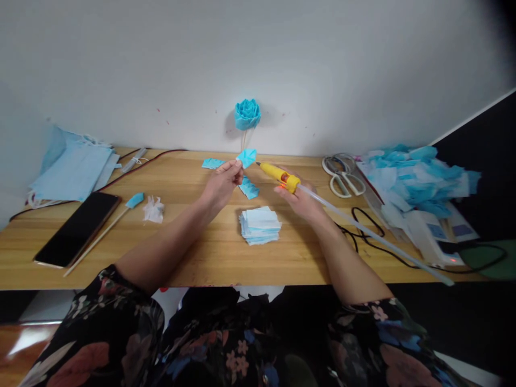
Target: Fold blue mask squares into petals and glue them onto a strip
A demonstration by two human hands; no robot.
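While left hand [223, 181] pinches petal [247, 157], right hand [303, 204] holds glue gun [274, 172], contact unclear.

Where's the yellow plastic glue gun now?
In the head view, the yellow glue gun is in the right hand, its nozzle just right of the folded blue piece in the left hand.

Clearances, worktop [226, 263]: front centre open, back centre crowded.
Middle of front edge: bare wood up to the pale stack [260, 227]; I can slip past it on both sides. Leftward, phone [76, 230], stick [100, 237] and white scrap [153, 210] bar the way. Rightward, the glue rod [374, 235] in the glue gun [278, 174] in my right hand [305, 203] slants toward the front edge, blocking a low sweep. Back edge: flower stem [243, 141] stands beyond my left hand [223, 180]; I find room between gun and scissors [342, 174].
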